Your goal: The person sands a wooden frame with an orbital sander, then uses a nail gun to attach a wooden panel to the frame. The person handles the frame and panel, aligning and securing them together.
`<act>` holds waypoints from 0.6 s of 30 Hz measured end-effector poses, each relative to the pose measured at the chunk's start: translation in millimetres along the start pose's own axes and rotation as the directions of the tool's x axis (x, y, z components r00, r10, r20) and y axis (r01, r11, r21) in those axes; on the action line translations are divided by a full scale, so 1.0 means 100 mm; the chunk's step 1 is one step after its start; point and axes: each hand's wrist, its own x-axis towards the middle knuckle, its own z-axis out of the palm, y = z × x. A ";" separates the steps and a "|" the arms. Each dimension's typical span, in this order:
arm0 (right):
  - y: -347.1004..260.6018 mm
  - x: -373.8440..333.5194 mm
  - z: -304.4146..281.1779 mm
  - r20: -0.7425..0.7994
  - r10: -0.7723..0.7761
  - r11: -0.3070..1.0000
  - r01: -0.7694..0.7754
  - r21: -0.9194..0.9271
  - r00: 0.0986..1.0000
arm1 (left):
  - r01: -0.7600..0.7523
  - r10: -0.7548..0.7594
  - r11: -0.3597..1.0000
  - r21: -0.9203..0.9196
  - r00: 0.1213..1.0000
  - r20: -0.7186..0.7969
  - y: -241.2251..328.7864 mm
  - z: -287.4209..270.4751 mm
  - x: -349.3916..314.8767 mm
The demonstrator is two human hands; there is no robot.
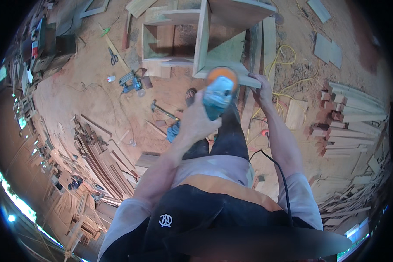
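Observation:
My left hand (195,118) is closed around the teal body of a power sander (219,94), which is slightly blurred. The sander's round orange pad (222,75) is against or just over the near edge of a wooden cabinet frame (201,43); I cannot tell whether it touches. At the frame's near right corner, my right hand (262,89) grips the end of the wooden edge, with its fingers partly hidden. The frame has open compartments and stands on the dirt floor in front of my legs.
Left of my legs lie a nail gun (130,83), scissors (113,56), a hammer (163,109) and a blue cloth (173,131). A yellow hose (288,94) coils at the right. Stacked timber (349,118) stands farther right, and long wood strips (102,159) lie at the left.

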 end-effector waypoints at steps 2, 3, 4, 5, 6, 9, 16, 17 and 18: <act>-0.02 0.04 -0.04 0.007 -0.022 0.999 0.022 0.023 1.000 | 0.020 -0.023 0.999 -0.037 0.996 -0.090 -0.20 -0.21 0.02; -0.03 0.05 -0.05 -0.008 -0.042 0.999 0.042 0.018 0.999 | 0.009 -0.015 0.999 -0.046 0.991 -0.129 -0.27 -0.32 0.05; -0.05 0.05 -0.06 0.001 -0.018 0.999 0.018 0.027 1.000 | -0.003 -0.006 0.999 -0.054 0.985 -0.171 -0.30 -0.41 0.10; -0.06 0.05 -0.07 0.009 0.002 1.000 -0.002 0.030 1.000 | -0.049 0.030 0.995 -0.084 0.977 -0.211 -0.30 -0.50 0.17; -0.07 0.05 -0.07 0.026 0.027 0.999 -0.027 0.017 0.999 | -0.096 0.065 0.989 -0.113 0.966 -0.252 -0.28 -0.59 0.29; -0.10 0.02 -0.09 0.025 0.051 0.998 -0.052 0.043 0.998 | -0.236 0.176 0.963 -0.132 0.917 -0.357 -0.06 -0.87 0.87; -0.12 0.03 -0.13 0.069 0.122 0.991 -0.125 0.049 0.990 | -0.342 0.329 0.940 -0.016 0.914 -0.238 0.41 -1.38 1.90; -0.12 0.04 -0.14 0.078 0.136 0.988 -0.141 0.063 0.988 | -0.322 0.320 0.946 0.030 0.921 -0.223 0.40 -1.37 1.86; -0.12 0.05 -0.15 0.095 0.162 0.983 -0.169 0.074 0.982 | -0.300 0.309 0.951 0.076 0.929 -0.203 0.37 -1.34 1.77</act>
